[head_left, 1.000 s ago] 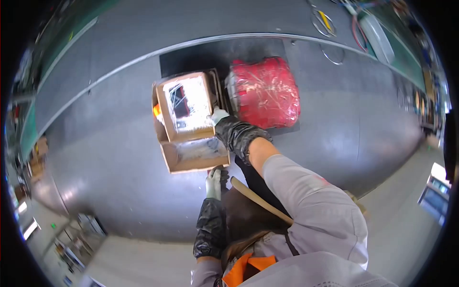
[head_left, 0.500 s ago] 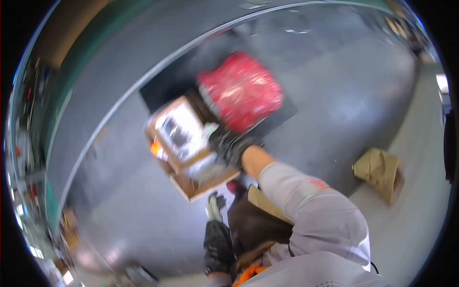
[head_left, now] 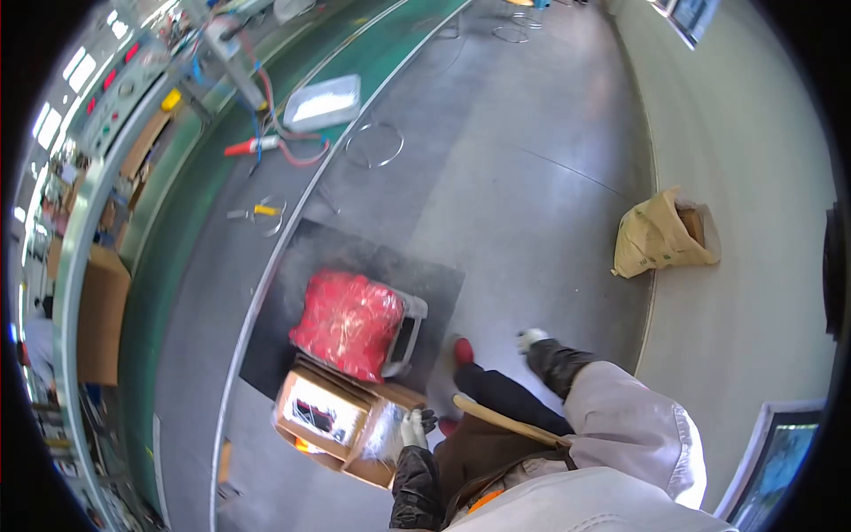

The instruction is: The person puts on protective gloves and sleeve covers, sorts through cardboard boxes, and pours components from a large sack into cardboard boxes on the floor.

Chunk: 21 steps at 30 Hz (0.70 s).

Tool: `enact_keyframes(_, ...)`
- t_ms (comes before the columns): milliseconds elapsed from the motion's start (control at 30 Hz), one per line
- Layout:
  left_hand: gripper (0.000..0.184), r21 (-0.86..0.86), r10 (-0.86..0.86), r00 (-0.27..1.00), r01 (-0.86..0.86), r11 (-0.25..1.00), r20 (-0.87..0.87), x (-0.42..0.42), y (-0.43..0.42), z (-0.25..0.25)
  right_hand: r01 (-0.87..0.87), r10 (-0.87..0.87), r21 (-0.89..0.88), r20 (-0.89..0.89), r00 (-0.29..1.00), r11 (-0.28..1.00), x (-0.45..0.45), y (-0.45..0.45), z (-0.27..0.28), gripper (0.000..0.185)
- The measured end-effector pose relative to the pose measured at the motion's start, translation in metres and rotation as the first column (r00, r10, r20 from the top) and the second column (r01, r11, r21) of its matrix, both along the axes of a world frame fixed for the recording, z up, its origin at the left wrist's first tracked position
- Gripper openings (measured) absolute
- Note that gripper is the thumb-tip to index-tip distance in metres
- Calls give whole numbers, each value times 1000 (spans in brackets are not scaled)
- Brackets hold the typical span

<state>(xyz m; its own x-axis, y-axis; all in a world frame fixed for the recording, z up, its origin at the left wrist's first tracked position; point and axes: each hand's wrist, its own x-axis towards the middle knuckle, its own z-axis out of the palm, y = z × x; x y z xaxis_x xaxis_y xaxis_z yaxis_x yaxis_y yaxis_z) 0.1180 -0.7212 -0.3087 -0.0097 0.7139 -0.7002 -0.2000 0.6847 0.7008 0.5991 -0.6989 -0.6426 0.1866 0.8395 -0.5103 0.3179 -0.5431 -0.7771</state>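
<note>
Grey floor carries a dark mat; at its lower edge, the open box points lengthwise toward the nearer left hand, half-curled, grip unclear. The right hand, well apart, looks loosely curled, grip unclear.

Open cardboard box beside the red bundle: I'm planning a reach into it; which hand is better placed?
Probably left: the left hand is right by the open cardboard box, while the right hand is clearly farther away.

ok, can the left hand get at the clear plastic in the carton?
Likely yes: the left hand is close beside the carton, and the clear plastic lies uncovered on that side.
</note>
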Motion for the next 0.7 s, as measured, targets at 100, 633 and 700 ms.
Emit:
enact_keyframes(100,36,-75,-143,990,141,987,-15,52,47,42,409,-414,-230,26,910,883,95,-11,189,22)
enact_keyframes(633,34,-186,-758,639,735,652,-131,441,325,93,980,-982,73,61,179,183,459,29,409,24)
enact_keyframes(700,33,-229,-784,602,751,620,-152,499,365,88,982,-974,77,166,157,171,520,29,390,27)
